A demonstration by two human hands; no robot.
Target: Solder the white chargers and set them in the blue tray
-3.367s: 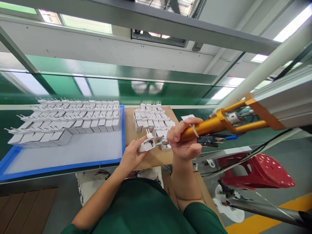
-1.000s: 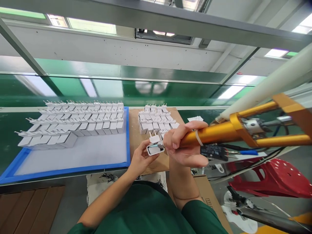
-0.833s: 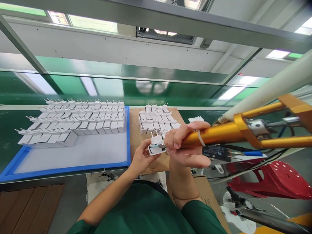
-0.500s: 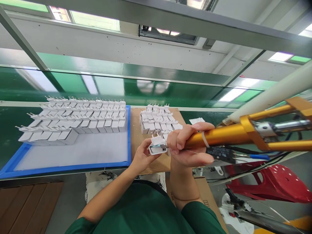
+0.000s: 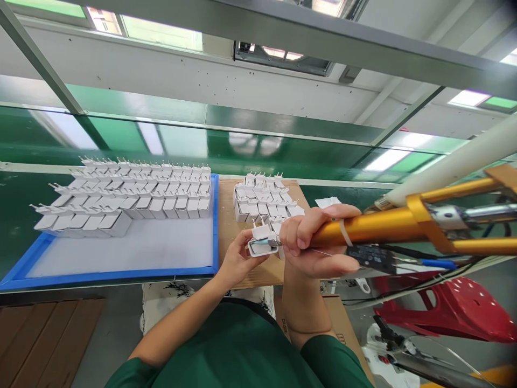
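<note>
My left hand (image 5: 239,258) grips a white plug charger housing (image 5: 262,249), its open side facing me and its two pins pointing away. Wrapped around the orange barrel of a handheld dispensing tool (image 5: 367,225) is my right hand (image 5: 309,240), with the thumb stretched along the underside. The tool's metal tip (image 5: 273,241) meets the open housing; a bluish sliver shows there, and I cannot tell whether it belongs to the tip. Just beyond my hands, a group of white plug chargers (image 5: 262,196) stands in rows on a cardboard sheet (image 5: 228,202).
A blue-rimmed tray (image 5: 215,226) on the left holds many white chargers (image 5: 141,194) in rows. Cables and a black switch (image 5: 371,260) hang under the tool. A red stool (image 5: 456,307) stands at right, and a pale pipe (image 5: 448,156) slants above the tool.
The view has shifted slightly. Both hands, the charger housing and the tool keep nearly the same position relative to each other, with the tool tip still at the housing.
</note>
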